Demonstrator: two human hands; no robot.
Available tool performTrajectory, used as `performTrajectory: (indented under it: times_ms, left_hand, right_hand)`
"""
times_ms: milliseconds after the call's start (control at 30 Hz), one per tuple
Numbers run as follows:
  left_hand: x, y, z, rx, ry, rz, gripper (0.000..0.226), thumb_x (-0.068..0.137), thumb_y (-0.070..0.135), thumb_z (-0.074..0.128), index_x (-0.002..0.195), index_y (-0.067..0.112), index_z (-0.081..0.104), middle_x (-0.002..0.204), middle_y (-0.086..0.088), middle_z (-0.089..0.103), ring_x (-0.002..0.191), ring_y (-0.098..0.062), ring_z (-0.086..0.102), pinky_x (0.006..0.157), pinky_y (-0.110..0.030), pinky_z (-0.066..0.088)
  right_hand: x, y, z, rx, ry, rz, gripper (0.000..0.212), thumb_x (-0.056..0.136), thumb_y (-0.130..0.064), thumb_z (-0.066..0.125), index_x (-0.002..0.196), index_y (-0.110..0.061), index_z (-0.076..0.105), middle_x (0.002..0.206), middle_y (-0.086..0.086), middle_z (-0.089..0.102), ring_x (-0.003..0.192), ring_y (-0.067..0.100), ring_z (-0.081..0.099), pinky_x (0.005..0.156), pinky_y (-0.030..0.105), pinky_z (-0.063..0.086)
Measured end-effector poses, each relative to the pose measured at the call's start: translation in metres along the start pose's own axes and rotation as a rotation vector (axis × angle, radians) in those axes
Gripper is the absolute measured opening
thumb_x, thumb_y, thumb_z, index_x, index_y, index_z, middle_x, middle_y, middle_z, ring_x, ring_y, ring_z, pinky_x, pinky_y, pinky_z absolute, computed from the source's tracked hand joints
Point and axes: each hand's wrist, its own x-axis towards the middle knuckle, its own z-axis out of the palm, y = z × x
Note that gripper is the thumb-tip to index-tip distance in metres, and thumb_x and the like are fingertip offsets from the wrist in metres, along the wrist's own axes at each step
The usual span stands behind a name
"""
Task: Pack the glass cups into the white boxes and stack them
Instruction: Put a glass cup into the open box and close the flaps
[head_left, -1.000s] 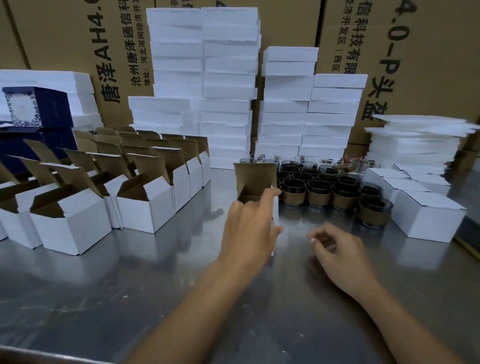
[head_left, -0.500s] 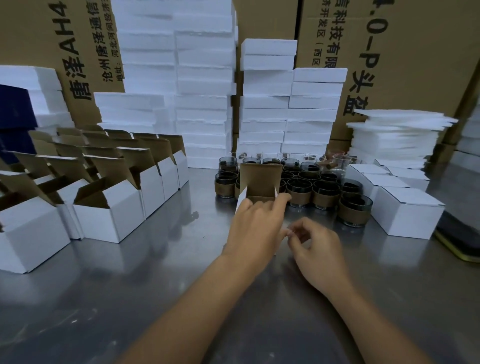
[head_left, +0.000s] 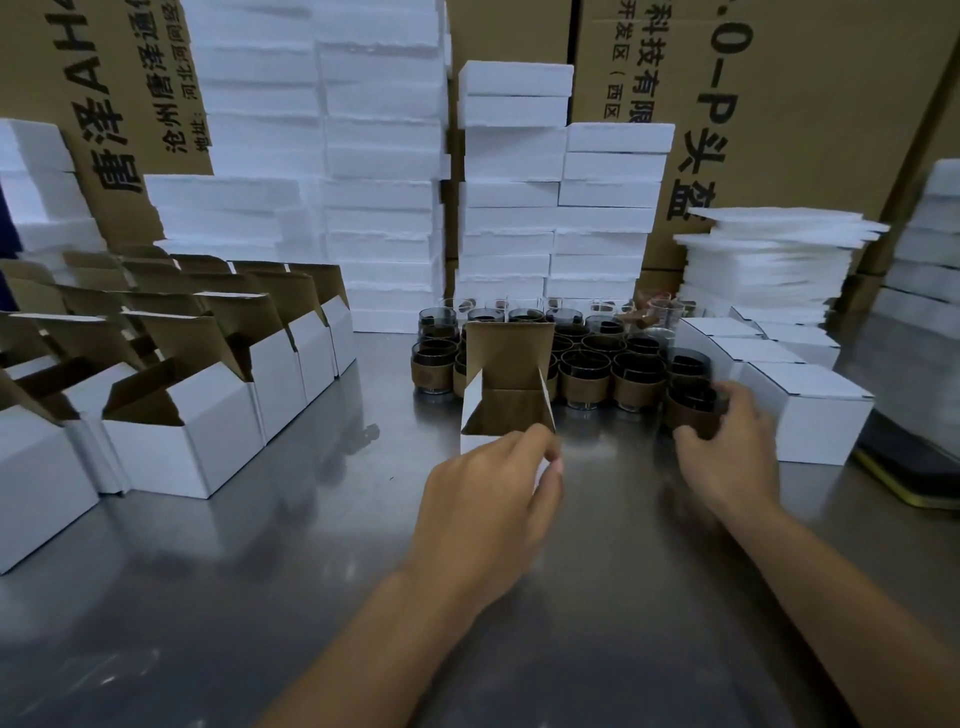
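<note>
1. My right hand (head_left: 727, 457) curls round a sleeved glass cup (head_left: 693, 410), to the right of the open white box (head_left: 506, 415) on the tabletop (head_left: 260, 597).
2. My left hand (head_left: 488, 514) pinches that box's near wall.
3. More cups (head_left: 587, 369) cluster just behind the box; closed boxes (head_left: 810, 415) sit to its right.

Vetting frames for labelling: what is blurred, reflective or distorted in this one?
Head view: the right hand and the cup it grips are motion-blurred; the left hand holding the open box is sharper; the steel table shows soft reflections; edge cartons lean from wide-angle distortion.
</note>
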Motion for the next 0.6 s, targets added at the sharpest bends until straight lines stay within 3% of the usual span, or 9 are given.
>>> performTrajectory:
  times_ms: [100, 233, 367, 433, 533, 600]
  left_hand:
    - [0.001, -0.004, 0.006, -0.009, -0.086, -0.038, 0.013, 0.094, 0.030, 0.047, 0.097, 0.022, 0.057, 0.065, 0.013, 0.041, 0.058, -0.013, 0.051, 0.053, -0.032, 0.047]
    - [0.001, -0.007, 0.009, -0.074, -0.062, -0.065, 0.017, 0.095, 0.033, 0.045, 0.109, 0.026, 0.052, 0.071, 0.011, 0.039, 0.066, -0.010, 0.043, 0.058, -0.022, 0.034]
    - [0.001, -0.009, 0.012, -0.128, -0.078, -0.108, 0.021, 0.095, 0.035, 0.043, 0.114, 0.028, 0.049, 0.078, 0.014, 0.044, 0.073, -0.008, 0.046, 0.065, -0.019, 0.033]
    - [0.002, -0.010, 0.013, -0.178, -0.113, -0.148, 0.020, 0.095, 0.036, 0.044, 0.113, 0.029, 0.048, 0.079, 0.014, 0.049, 0.078, -0.007, 0.051, 0.067, -0.019, 0.038]
    - [0.002, -0.013, 0.014, -0.322, -0.184, -0.260, 0.019, 0.094, 0.034, 0.049, 0.112, 0.030, 0.049, 0.083, 0.013, 0.055, 0.083, -0.004, 0.053, 0.070, -0.015, 0.042]
    - [0.002, -0.016, 0.015, -0.428, -0.196, -0.330, 0.015, 0.092, 0.031, 0.051, 0.107, 0.030, 0.052, 0.084, 0.012, 0.057, 0.084, 0.000, 0.053, 0.066, -0.007, 0.039]
  right_hand:
    - [0.009, 0.008, -0.005, -0.118, -0.040, 0.077, 0.058, 0.088, -0.018, 0.059, 0.139, -0.023, 0.034, 0.132, 0.020, 0.036, 0.110, 0.041, 0.049, 0.090, 0.046, 0.042]
    - [0.014, 0.012, -0.003, -0.168, -0.038, 0.052, 0.047, 0.088, -0.027, 0.062, 0.129, -0.023, 0.041, 0.127, 0.019, 0.036, 0.103, 0.040, 0.052, 0.083, 0.045, 0.046]
    - [0.016, 0.014, 0.002, -0.023, -0.036, -0.002, 0.037, 0.081, -0.026, 0.071, 0.107, -0.013, 0.047, 0.121, 0.017, 0.044, 0.103, 0.033, 0.051, 0.089, 0.044, 0.046]
    - [0.013, 0.012, 0.004, 0.025, -0.038, -0.013, 0.038, 0.078, -0.026, 0.075, 0.097, -0.010, 0.046, 0.108, 0.015, 0.053, 0.090, 0.029, 0.054, 0.077, 0.040, 0.050]
    - [0.004, 0.008, 0.003, 0.136, -0.030, -0.024, 0.034, 0.076, -0.022, 0.077, 0.083, -0.011, 0.046, 0.092, 0.010, 0.058, 0.066, 0.019, 0.054, 0.052, 0.024, 0.044]
    - [-0.002, 0.004, 0.003, 0.225, -0.048, -0.010, 0.035, 0.075, -0.025, 0.078, 0.079, -0.019, 0.044, 0.092, 0.006, 0.059, 0.079, 0.024, 0.057, 0.063, 0.028, 0.047]
